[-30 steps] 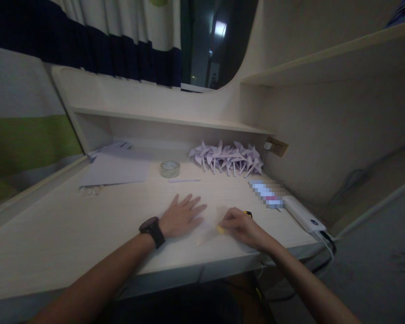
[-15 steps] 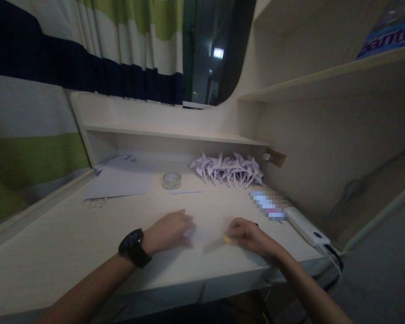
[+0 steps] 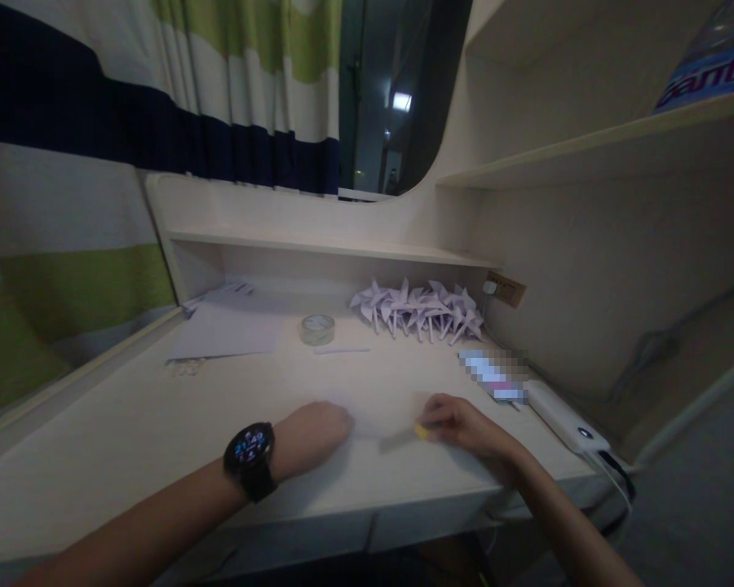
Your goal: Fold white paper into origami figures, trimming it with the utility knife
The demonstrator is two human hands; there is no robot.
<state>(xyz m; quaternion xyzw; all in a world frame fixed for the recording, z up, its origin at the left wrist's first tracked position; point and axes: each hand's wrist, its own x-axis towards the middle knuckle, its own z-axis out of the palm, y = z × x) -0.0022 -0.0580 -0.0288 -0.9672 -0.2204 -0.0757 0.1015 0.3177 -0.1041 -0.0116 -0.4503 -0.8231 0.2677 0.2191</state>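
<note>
A pale paper sheet [image 3: 376, 414] lies flat near the desk's [image 3: 128, 424] front edge. My left hand [image 3: 315, 432], with a black watch [image 3: 250, 458] on the wrist, rests on the sheet's left side with its fingers curled down onto it. My right hand [image 3: 458, 424] is at the sheet's right side and grips a small yellow-handled cutter [image 3: 419, 432]. The cutter's dark blade lies low across the paper and points left toward my left hand. Dim light hides the paper's edges.
A heap of white paper pinwheels [image 3: 419, 308] lies at the back right below a shelf [image 3: 318, 244]. A tape roll [image 3: 316, 328], a thin paper strip [image 3: 342, 351] and flat sheets [image 3: 226, 336] sit behind. A white power bank [image 3: 566, 420] with cable lies at the right edge.
My left hand went from flat with fingers spread to curled and pulled back left. My right hand stays on the cutter. The camera tilted up a little.
</note>
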